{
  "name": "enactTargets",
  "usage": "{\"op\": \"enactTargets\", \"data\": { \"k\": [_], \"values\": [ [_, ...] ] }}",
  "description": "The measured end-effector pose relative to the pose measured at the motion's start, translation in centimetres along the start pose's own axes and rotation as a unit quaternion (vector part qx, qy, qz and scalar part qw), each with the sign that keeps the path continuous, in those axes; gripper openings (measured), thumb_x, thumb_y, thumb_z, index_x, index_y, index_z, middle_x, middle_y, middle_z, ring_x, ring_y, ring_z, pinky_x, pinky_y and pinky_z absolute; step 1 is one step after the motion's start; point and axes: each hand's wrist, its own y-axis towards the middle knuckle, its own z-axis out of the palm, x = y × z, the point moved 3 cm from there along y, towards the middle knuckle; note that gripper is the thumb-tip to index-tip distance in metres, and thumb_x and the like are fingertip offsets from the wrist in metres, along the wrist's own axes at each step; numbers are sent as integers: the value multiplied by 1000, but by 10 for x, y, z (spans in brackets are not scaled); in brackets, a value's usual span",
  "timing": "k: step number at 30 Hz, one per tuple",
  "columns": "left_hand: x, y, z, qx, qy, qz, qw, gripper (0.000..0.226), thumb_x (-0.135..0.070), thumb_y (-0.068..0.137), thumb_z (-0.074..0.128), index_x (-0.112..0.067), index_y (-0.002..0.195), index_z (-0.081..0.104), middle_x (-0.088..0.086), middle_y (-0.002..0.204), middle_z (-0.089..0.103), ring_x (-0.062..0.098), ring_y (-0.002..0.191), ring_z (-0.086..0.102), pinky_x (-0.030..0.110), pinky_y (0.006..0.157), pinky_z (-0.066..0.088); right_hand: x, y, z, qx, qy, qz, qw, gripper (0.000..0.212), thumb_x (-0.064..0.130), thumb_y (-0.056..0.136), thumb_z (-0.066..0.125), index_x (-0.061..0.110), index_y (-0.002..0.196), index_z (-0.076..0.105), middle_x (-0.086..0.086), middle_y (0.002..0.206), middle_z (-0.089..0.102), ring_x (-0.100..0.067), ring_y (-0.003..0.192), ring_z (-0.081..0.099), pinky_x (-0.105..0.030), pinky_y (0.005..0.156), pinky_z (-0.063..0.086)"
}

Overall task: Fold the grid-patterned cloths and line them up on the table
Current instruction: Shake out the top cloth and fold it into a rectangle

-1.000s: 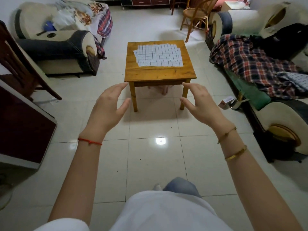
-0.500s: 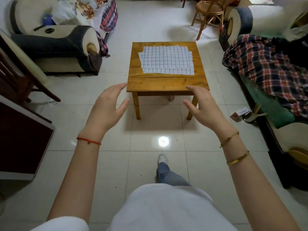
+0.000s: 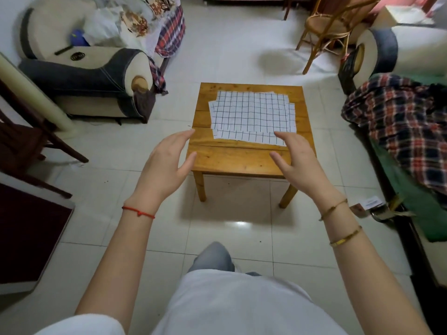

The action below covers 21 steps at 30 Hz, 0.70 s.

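Cloths (image 3: pixel 251 117) with a grid print lie flat and unfolded in an overlapping stack on the small wooden table (image 3: pixel 237 160), toward its far side. Left hand (image 3: pixel 167 165) and right hand (image 3: pixel 297 160) reach forward with fingers spread, holding nothing, likely to take the near edge. Armchairs and a plaid blanket (image 3: pixel 401 126) flank the tiled floor (image 3: pixel 242 52).

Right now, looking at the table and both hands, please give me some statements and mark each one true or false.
1. The white grid-patterned cloths lie spread flat on the square wooden table. True.
2. The left hand grips a cloth. False: it holds nothing, fingers relaxed.
3. The right hand wears a red string bracelet. False: the red string is on the left wrist.
4. A rattan chair stands beyond the table. True.
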Motion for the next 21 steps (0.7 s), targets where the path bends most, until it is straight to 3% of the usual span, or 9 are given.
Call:
{"op": "enactTargets", "data": {
  "k": [8, 16, 21],
  "values": [
    [44, 106, 44, 19, 5, 2, 1000, 49, -31, 98, 51, -23, 145, 41, -4, 143, 48, 11, 132, 42, 25, 107, 31, -45, 102, 31, 15, -1, 21, 1000, 50, 37, 95, 51, 18, 141, 40, 2, 141, 46, -13, 133, 36, -33, 111, 32],
    [91, 228, 86, 18, 13, 22, 999, 44, -26, 98, 53, -20, 141, 45, -1, 139, 53, 14, 129, 47, 40, 109, 42, -78, 216, 66, 25, 10, 44, 999, 48, 35, 96, 51, 17, 139, 42, 0, 139, 48, -15, 131, 38, -37, 110, 35],
    [120, 291, 113, 42, 14, 13, 999, 43, -24, 98, 55, -21, 140, 46, -2, 138, 53, 14, 129, 46, 35, 109, 37, -95, 277, 93, 32, 14, 55, 998, 45, 35, 96, 50, 15, 137, 44, 0, 136, 49, -15, 129, 40, -37, 108, 36]
  ]
}}
